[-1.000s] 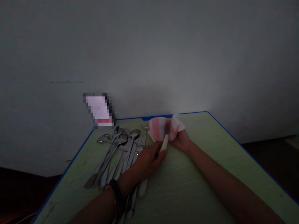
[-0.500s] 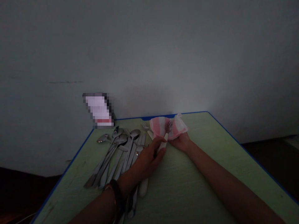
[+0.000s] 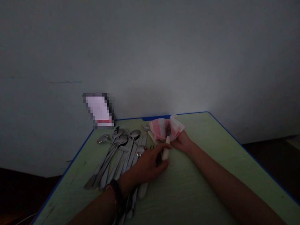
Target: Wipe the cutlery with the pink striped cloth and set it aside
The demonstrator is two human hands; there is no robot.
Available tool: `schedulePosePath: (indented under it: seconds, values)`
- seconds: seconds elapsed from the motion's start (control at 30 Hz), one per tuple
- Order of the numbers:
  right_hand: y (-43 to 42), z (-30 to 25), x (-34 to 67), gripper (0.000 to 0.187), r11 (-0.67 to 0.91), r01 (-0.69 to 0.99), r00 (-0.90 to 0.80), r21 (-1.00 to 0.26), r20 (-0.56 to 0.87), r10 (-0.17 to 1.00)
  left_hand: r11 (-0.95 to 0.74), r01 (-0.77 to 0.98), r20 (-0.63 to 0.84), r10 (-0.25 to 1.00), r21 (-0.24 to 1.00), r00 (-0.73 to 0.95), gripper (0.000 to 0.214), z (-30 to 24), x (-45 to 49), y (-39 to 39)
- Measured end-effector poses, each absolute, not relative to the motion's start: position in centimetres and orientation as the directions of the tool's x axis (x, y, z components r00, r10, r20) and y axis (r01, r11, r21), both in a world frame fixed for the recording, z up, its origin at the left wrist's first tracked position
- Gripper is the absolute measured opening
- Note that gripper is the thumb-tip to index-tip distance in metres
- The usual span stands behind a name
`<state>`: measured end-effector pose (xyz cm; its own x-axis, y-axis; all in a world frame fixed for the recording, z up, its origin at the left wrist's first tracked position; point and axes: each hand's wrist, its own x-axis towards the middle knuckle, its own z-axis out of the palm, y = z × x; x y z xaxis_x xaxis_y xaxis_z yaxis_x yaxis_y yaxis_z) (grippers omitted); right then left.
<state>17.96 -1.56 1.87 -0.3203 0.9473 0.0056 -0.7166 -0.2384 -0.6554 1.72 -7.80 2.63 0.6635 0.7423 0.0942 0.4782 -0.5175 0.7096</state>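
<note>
My left hand is closed around the white handle of a fork, whose tines point up into a pink-and-white cloth. My right hand grips that cloth from below and bunches it round the fork's metal end. Both hands work near the far middle of the green table. A dark band sits on my left wrist.
A pile of several metal spoons and knives lies on the table to the left. Another fork rests behind the cloth and a white-handled utensil under my left arm. A blurred-out upright object stands at the back left corner against the wall.
My left hand has drawn the fork a little back toward me and turned it more upright. The cloth in my right hand has shifted slightly left around the tines.
</note>
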Motion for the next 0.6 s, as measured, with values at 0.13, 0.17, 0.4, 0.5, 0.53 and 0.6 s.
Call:
schedulePosePath:
  seconds: [0.13, 0.17, 0.4, 0.5, 0.53, 0.6]
  values:
    - [-1.0, 0.5, 18.0, 0.009, -0.201, -0.720, -0.223, -0.664, -0.052, 0.973, -0.523, 0.467, 0.091, 0.730, 0.713, 0.678, 0.038, 2.7, 1.8, -7.9]
    - [-0.9, 0.1, 17.9, 0.007, -0.185, -0.707, -0.193, -0.682, -0.065, 0.979, -0.522, 0.470, 0.091, 0.733, 0.712, 0.675, 0.036, 2.7, 1.8, -7.9]
    - [-2.3, 0.2, 17.3, 0.038, 0.020, -0.329, -0.005, -0.944, 0.023, 1.000, -0.542, 0.476, 0.097, 0.723, 0.693, 0.684, 0.026, 2.7, 2.0, -7.7]
    - [-2.9, 0.9, 17.0, 0.041, 0.067, -0.235, 0.030, -0.970, 0.061, 0.998, -0.550, 0.460, 0.112, 0.717, 0.697, 0.688, 0.026, 2.6, 1.9, -7.7]
    - [-2.9, 1.0, 17.0, 0.041, 0.073, -0.235, 0.059, -0.969, 0.061, 0.996, -0.549, 0.451, 0.122, 0.718, 0.704, 0.685, 0.026, 2.6, 1.9, -7.6]
    - [-2.7, 0.9, 16.8, 0.041, 0.084, -0.248, 0.138, -0.965, 0.051, 0.989, -0.543, 0.425, 0.147, 0.723, 0.724, 0.675, 0.026, 2.6, 1.9, -7.6]
